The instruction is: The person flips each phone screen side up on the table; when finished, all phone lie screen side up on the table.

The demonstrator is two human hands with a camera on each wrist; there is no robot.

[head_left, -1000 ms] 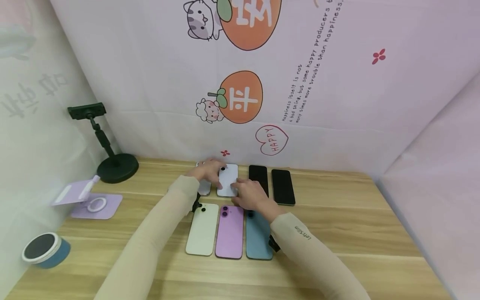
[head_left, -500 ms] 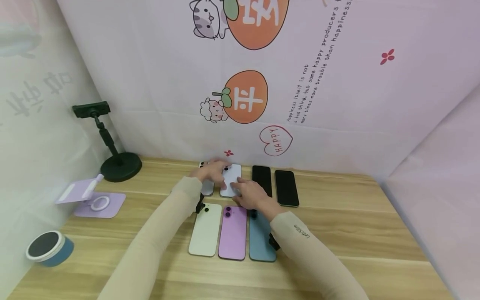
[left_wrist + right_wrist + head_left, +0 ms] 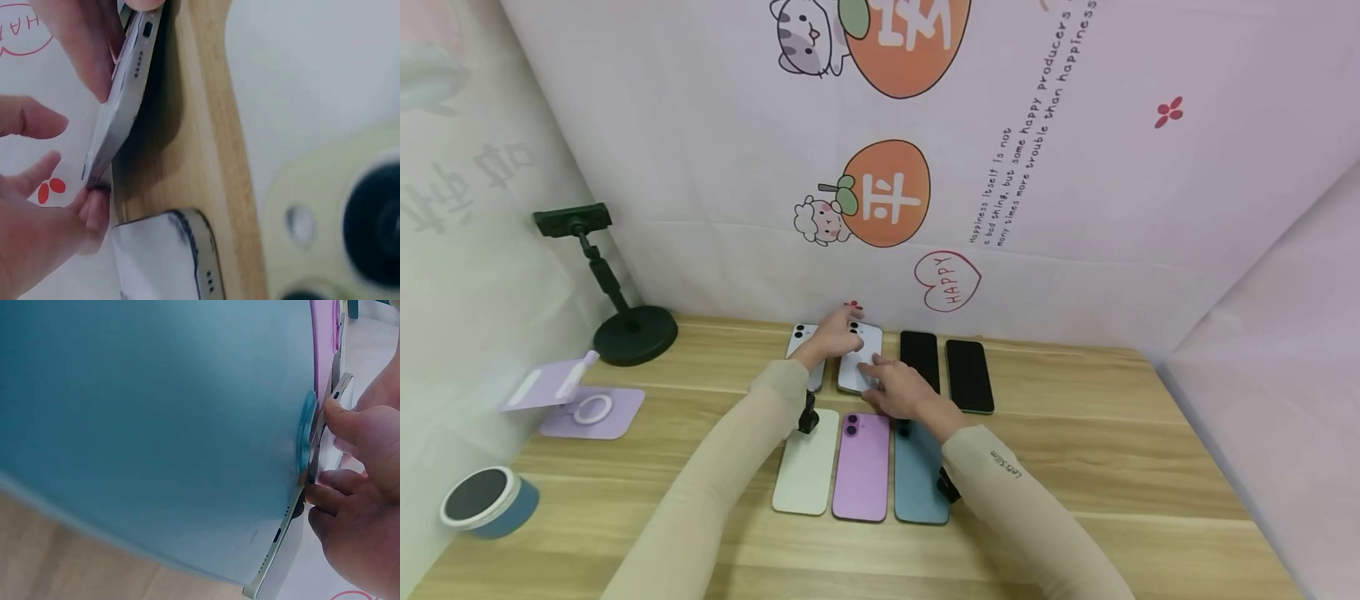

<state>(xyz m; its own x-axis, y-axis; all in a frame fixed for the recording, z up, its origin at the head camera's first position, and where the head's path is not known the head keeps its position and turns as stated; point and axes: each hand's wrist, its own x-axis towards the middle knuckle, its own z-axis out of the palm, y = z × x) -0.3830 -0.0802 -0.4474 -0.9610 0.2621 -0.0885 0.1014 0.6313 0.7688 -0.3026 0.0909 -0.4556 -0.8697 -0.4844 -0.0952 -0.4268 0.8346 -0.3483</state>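
Observation:
A white phone (image 3: 851, 375) in the back row lies camera side up between both hands. In the left wrist view its port end is raised, with shadow beneath. My left hand (image 3: 832, 337) is at its far end; lower fingers curl against that corner, while thumb and forefinger stand spread off it. My right hand (image 3: 901, 388) grips its near end, thumb at the bottom edge in the right wrist view. Another whitish phone (image 3: 816, 380) lies left of it, partly behind the left hand. Just in front are a cream phone (image 3: 805, 475), a purple phone (image 3: 861, 475) and a teal phone (image 3: 919, 479).
Two black-screened phones (image 3: 969, 375) lie to the right in the back row. At left stand a black phone stand (image 3: 635, 333), a lilac folding charger (image 3: 613, 408) and a blue-and-white round container (image 3: 490, 502). A printed cloth (image 3: 1060, 292) hangs behind the wooden table (image 3: 1112, 475).
My left hand has shifted toward the phone's far edge, its thumb higher up. The white phone sits slightly farther back and tilts a little. My right hand stays about where it was.

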